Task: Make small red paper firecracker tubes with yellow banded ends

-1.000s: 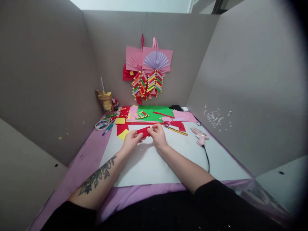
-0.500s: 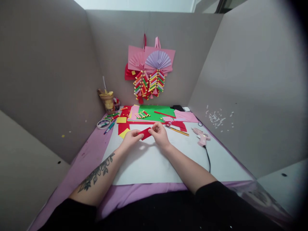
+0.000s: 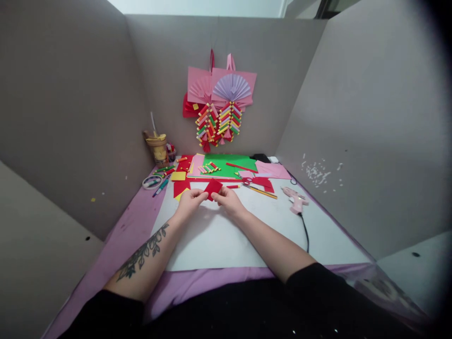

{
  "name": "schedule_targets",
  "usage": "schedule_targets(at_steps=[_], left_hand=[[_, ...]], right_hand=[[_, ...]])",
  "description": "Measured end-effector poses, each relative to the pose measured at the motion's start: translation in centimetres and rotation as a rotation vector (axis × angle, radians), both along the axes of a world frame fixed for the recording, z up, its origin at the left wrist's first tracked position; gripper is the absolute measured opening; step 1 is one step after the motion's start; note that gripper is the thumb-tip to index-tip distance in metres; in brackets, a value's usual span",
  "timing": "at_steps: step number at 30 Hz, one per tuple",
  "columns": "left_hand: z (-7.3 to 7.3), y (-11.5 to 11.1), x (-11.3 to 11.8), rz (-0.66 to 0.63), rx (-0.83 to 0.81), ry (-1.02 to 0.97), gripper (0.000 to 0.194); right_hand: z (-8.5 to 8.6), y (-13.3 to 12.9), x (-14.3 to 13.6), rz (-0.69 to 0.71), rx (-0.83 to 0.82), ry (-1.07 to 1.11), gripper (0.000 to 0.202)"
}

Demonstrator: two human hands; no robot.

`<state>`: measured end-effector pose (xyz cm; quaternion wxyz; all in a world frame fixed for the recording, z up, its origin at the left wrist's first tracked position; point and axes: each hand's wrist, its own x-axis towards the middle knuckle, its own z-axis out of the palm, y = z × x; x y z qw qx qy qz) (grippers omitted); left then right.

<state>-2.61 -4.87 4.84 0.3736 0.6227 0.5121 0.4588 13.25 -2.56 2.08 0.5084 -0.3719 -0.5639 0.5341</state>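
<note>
A small piece of red paper (image 3: 213,188) is held up above the white work sheet (image 3: 219,240), tilted so that a corner points down. My left hand (image 3: 191,199) pinches its left edge between thumb and fingers. On the other side, my right hand (image 3: 229,199) grips the lower right edge, thumb in front and fingers partly behind. Just beyond the hands lie a short red paper roll (image 3: 233,187), red-handled scissors (image 3: 246,180) and a yellow pencil (image 3: 264,192). Left of them are yellow paper squares (image 3: 178,176) on red paper.
A pink glue gun (image 3: 295,199) with a black cord lies at the right. Green card (image 3: 231,163) bearing small paper rolls is at the back. A tape roll (image 3: 151,182) and a cup of tools (image 3: 157,148) stand left. Paper fan decorations (image 3: 232,88) hang on the grey wall.
The red paper has turned from a slanted, lying position to a more upright one. My right hand has shifted down its edge, uncovering the red roll behind.
</note>
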Motion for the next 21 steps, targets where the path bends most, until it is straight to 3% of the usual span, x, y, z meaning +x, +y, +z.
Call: schedule_targets(at_steps=[8, 13, 21], left_hand=[[0.1, -0.2, 0.5, 0.024, 0.076, 0.061, 0.024], [-0.4, 0.1, 0.7, -0.083, 0.069, 0.034, 0.023], [-1.6, 0.5, 0.6, -0.139, -0.023, -0.001, 0.045]], right_hand=[[0.5, 0.0, 0.0, -0.122, -0.146, 0.073, 0.03], [0.1, -0.1, 0.0, -0.118, -0.129, 0.056, 0.028], [0.2, -0.5, -0.1, -0.101, -0.133, 0.086, 0.026]])
